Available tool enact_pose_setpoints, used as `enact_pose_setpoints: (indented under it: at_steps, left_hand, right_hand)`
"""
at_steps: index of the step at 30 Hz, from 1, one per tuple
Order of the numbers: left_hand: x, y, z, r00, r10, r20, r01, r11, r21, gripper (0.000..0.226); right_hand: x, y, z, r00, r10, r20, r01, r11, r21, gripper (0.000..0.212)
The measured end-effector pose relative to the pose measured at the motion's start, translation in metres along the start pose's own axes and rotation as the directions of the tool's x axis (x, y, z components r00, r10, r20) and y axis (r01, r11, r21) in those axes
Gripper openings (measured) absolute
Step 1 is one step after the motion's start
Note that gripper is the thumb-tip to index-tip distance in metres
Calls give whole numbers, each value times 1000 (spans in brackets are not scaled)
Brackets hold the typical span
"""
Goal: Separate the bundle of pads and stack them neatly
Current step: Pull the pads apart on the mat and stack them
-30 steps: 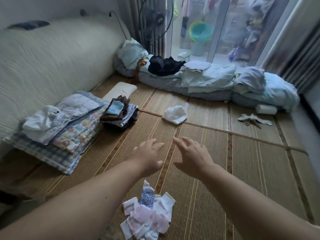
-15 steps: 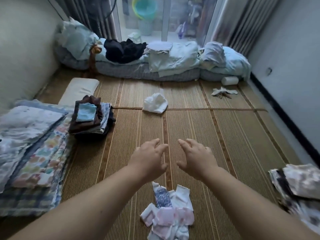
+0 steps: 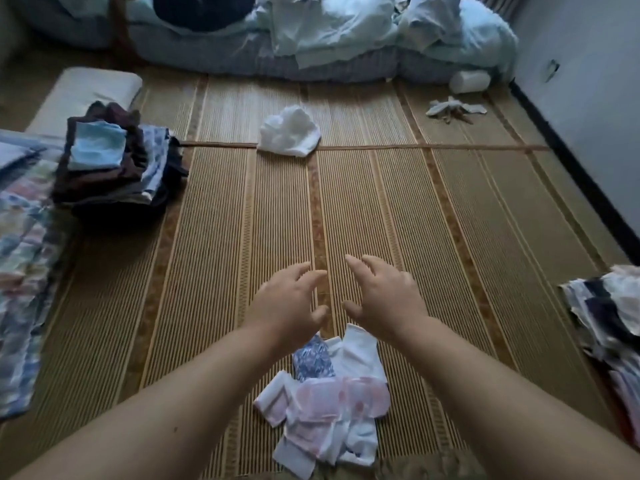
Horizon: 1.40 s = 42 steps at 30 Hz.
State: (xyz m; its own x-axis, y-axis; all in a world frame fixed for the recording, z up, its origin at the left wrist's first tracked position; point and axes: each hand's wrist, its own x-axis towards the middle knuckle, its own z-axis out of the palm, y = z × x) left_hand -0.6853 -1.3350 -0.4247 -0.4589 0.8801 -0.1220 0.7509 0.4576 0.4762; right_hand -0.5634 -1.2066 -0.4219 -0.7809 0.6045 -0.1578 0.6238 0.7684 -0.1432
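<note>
A loose bundle of pads [image 3: 329,407], white and pink with one blue-patterned piece, lies on the woven mat between my forearms at the bottom centre. My left hand [image 3: 289,308] and my right hand [image 3: 384,297] hover side by side just beyond the bundle, palms down, fingers spread and curled. Neither hand touches the pads or holds anything. A crumpled white pad or cloth [image 3: 290,131] lies alone farther out on the mat.
A stack of folded dark and blue cloths [image 3: 110,161] sits at the left, beside a flat pile of patterned blankets [image 3: 24,265]. More patterned fabric [image 3: 609,327] lies at the right edge. Bedding [image 3: 311,36] runs along the far side; a wall [image 3: 588,116] bounds the right.
The view has swung right and tilted down: the sofa and window left the frame and the right fabric pile came in. My hands stay open over the mat.
</note>
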Motion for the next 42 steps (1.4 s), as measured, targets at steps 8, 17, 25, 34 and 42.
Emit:
enact_pose_setpoints:
  at_steps: [8, 17, 25, 34, 42]
  left_hand:
    - [38, -55, 118, 982, 73, -174, -58, 994, 89, 60]
    - [25, -69, 170, 956, 131, -261, -96, 985, 143, 60]
    - [-71, -29, 147, 950, 155, -271, -93, 969, 228, 67]
    - [-174, -8, 144, 919, 211, -332, -128, 959, 254, 67]
    - [-188, -60, 186, 970, 119, -211, -65, 967, 247, 66]
  right_hand:
    - [27, 33, 131, 985, -66, -161, 63, 998, -21, 75]
    - [16, 36, 186, 954, -67, -292, 68, 998, -8, 76]
    - [-80, 18, 158, 920, -108, -376, 117, 993, 3, 78]
    - [-182, 18, 141, 886, -153, -437, 155, 987, -30, 78]
    - [-183, 39, 203, 944, -157, -289, 185, 980, 71, 81]
